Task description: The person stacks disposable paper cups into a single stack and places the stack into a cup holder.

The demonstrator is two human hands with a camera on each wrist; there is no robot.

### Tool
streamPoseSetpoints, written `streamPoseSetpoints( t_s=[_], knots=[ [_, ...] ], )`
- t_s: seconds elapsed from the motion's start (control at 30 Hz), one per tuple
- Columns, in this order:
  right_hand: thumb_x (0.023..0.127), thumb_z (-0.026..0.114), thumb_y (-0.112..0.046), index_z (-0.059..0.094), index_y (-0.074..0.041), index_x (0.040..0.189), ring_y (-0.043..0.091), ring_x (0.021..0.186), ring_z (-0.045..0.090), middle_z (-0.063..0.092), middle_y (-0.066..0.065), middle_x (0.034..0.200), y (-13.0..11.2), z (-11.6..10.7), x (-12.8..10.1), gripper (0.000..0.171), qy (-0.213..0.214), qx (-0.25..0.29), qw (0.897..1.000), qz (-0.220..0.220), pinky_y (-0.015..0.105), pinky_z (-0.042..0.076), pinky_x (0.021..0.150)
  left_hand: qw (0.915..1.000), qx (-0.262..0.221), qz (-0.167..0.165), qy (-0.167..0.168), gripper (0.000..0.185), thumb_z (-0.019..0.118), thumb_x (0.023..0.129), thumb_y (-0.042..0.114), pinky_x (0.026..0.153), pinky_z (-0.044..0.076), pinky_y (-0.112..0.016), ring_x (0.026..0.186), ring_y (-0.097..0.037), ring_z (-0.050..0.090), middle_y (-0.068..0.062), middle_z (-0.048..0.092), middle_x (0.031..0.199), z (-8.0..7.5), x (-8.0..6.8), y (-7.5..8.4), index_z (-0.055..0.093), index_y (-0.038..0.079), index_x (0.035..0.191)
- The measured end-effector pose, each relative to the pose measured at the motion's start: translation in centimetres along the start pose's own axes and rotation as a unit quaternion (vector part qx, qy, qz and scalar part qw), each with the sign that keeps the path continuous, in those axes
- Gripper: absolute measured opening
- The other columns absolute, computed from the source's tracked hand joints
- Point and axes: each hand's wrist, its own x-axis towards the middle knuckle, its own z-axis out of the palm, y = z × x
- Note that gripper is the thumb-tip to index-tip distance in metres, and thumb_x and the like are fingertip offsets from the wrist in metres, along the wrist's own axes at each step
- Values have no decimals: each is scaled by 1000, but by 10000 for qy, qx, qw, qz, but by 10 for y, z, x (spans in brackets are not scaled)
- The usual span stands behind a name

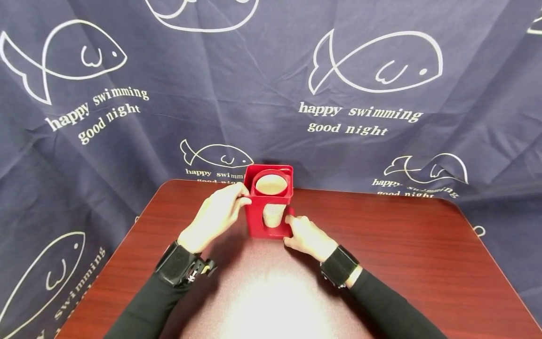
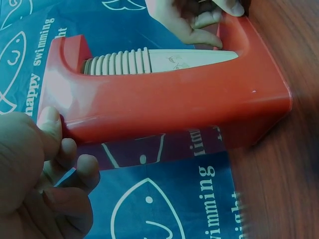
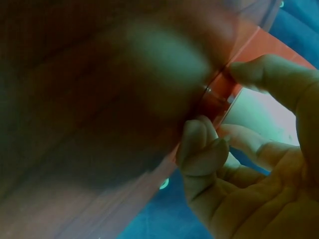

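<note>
A red cup holder [image 1: 255,217] stands upright at the far middle of the brown table [image 1: 381,245], with a stack of pale paper cups [image 1: 271,184] inside it. My left hand [image 1: 243,195] grips the holder's upper left edge. My right hand [image 1: 290,227] pinches its lower right corner near the base. In the left wrist view the red holder [image 2: 174,99] fills the frame with the ribbed cups [image 2: 149,60] in its opening, my left hand [image 2: 52,149] curled at its top end and my right hand [image 2: 199,25] at its base. The right wrist view shows my right hand [image 3: 224,99] pinching a red edge [image 3: 219,97].
A dark blue cloth with white fish drawings [image 1: 377,66] hangs behind the table and around its sides. The table's far edge [image 1: 360,192] lies just behind the holder. A bright light patch [image 1: 275,301] glares on the near tabletop.
</note>
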Motion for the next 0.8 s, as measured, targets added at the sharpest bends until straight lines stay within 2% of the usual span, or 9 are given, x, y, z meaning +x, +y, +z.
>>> streamPoseSetpoints(
  t_s=[0.13, 0.4, 0.8],
  knots=[
    [80, 84, -15, 60, -6, 98, 15, 66, 58, 57, 1, 72, 1, -1, 2, 31, 49, -41, 10000, -48, 29, 56, 63, 10000, 51, 29, -19, 16, 76, 93, 23, 79, 60, -36, 83, -17, 65, 2, 67, 93, 1, 2, -1, 63, 16, 100],
    [80, 84, -15, 61, -7, 98, 16, 67, 59, 59, 1, 73, 3, -1, 7, 30, 13, 49, 10000, 84, 30, 56, 63, 9998, -51, -132, -100, 17, 77, 93, 21, 74, 59, -37, 81, -17, 65, 2, 66, 90, 2, 7, -4, 62, 16, 99],
    [80, 82, -14, 64, -4, 103, 17, 67, 59, 63, 4, 76, 7, 1, 14, 31, 134, 48, 9998, 167, 31, 56, 66, 10000, -28, 9, -50, 18, 77, 93, 19, 78, 60, -39, 84, -21, 67, -2, 69, 93, 1, 12, -5, 63, 13, 101]
  ],
)
